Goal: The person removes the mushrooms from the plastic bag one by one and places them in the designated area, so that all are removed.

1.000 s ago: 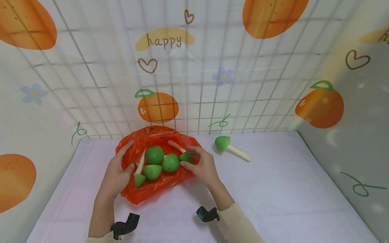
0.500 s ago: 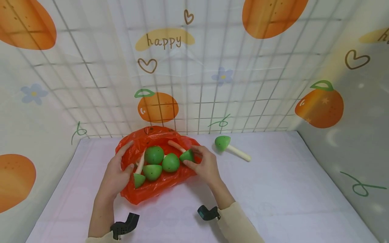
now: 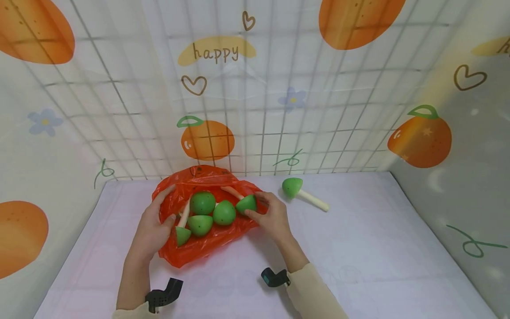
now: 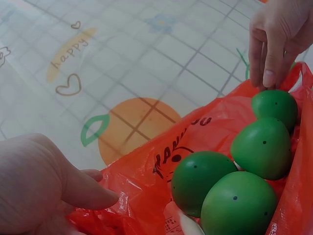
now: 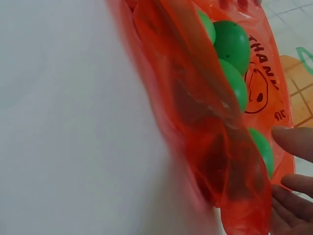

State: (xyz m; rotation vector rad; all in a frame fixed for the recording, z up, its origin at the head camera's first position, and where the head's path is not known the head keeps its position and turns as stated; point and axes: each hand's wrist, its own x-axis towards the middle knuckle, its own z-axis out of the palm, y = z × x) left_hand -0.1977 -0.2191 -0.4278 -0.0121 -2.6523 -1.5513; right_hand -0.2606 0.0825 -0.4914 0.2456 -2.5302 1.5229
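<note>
A red plastic bag (image 3: 207, 250) lies with its mouth spread, several green-capped toy mushrooms inside. At its left rim, my left hand (image 3: 149, 232) holds the bag; in the left wrist view the thumb (image 4: 93, 191) lies over the crumpled red film. On the right side, my right hand (image 3: 272, 217) pinches the rightmost mushroom (image 3: 246, 204) by its cap, whose pale stem points to the back left. Other caps sit beside it, among them a rounded green cap (image 3: 202, 203) and one at the front left (image 3: 183, 236) with its stem showing.
One more toy mushroom (image 3: 292, 188) lies outside the bag, on the white tabletop (image 3: 378, 248) to the right. A printed cloth over a wire grid (image 3: 271, 133) stands behind the table. Side walls (image 3: 458, 199) carry orange prints.
My right hand has shifted slightly to the right, and the rightmost mushroom's cap has moved a little with it, showing more of itself. The left hand keeps its place.
</note>
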